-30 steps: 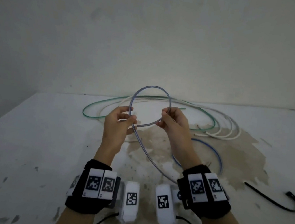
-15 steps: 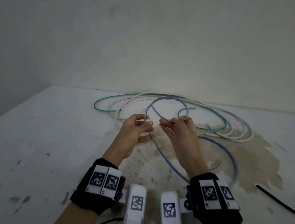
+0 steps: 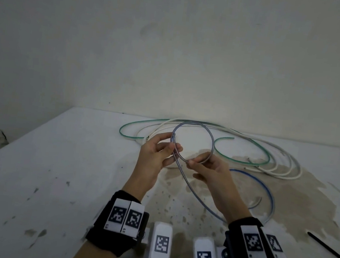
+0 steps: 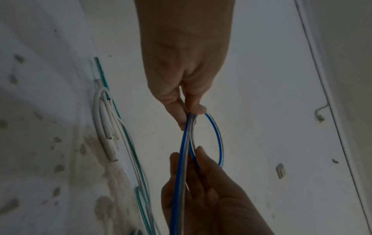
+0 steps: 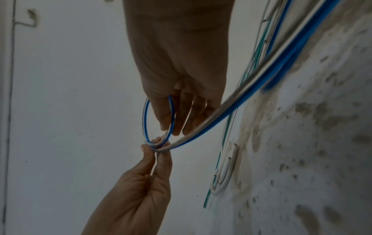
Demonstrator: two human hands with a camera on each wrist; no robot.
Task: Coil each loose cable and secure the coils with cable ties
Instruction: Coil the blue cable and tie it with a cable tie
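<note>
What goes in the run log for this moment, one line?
step: coiling blue cable | left hand: pinches loop crossing | right hand: pinches loop | green cable, white cable: loose | tie: untouched

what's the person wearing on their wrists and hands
Both hands are bare, no gloves or sleeves. The left hand and right hand each have a black wrist band carrying two white tags with black square codes. A white box with a similar code sits beside each band, with thin black cables trailing back.
</note>
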